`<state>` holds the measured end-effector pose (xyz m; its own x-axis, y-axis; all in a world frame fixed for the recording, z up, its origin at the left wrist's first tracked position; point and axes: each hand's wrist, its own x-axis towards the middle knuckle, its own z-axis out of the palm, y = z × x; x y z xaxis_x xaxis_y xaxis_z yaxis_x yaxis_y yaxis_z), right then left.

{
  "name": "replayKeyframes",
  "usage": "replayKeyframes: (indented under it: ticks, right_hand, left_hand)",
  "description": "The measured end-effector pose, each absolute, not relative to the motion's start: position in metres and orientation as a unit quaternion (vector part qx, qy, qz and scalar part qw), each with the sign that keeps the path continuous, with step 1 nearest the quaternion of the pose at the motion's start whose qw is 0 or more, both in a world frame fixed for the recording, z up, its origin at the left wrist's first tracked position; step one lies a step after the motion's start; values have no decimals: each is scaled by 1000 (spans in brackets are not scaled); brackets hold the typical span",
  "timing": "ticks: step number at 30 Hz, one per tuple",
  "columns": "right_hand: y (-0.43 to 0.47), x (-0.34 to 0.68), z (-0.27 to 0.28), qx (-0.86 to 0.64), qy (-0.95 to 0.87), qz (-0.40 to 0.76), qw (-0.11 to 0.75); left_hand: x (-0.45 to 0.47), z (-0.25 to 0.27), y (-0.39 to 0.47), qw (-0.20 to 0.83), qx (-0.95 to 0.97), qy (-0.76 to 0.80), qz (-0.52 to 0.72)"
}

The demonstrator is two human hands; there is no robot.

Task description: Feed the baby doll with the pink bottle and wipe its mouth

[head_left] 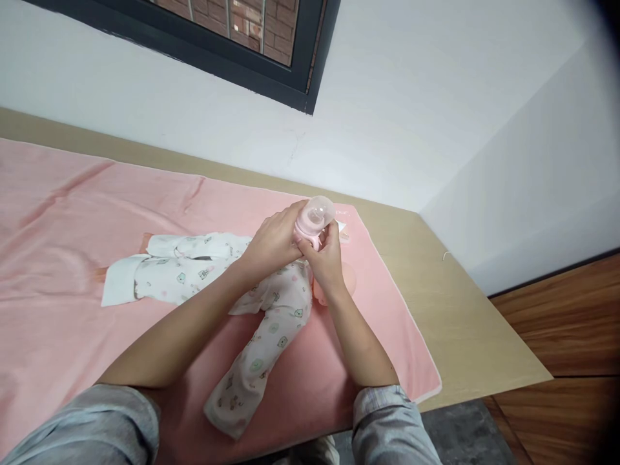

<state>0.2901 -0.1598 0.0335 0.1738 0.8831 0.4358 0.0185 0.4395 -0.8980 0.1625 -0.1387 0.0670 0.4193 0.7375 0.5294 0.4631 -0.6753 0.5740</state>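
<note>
Both hands, left hand (274, 242) and right hand (325, 253), grasp the small pink bottle with clear domed cap (314, 221) above the white printed baby suit (227, 284) (cap seems on, suit lies unfolded).

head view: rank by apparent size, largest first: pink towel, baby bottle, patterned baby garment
1. pink towel, covers most of the table.
2. patterned baby garment, spread across the towel.
3. baby bottle, held in both the left hand and right hand; partly hidden by them, but clearly smallest.
</note>
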Motion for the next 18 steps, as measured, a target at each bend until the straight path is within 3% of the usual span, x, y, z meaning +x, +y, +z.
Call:
replayKeyframes:
  ticks: [8, 18]
  right_hand:
    - [-160, 298, 36, -389, -562, 316, 658]
    - [-163, 314, 45, -418, -563, 246, 669]
  left_hand:
    - [161, 64, -136, 209, 809, 387, 390]
    - [161, 62, -130, 148, 837, 377, 367]
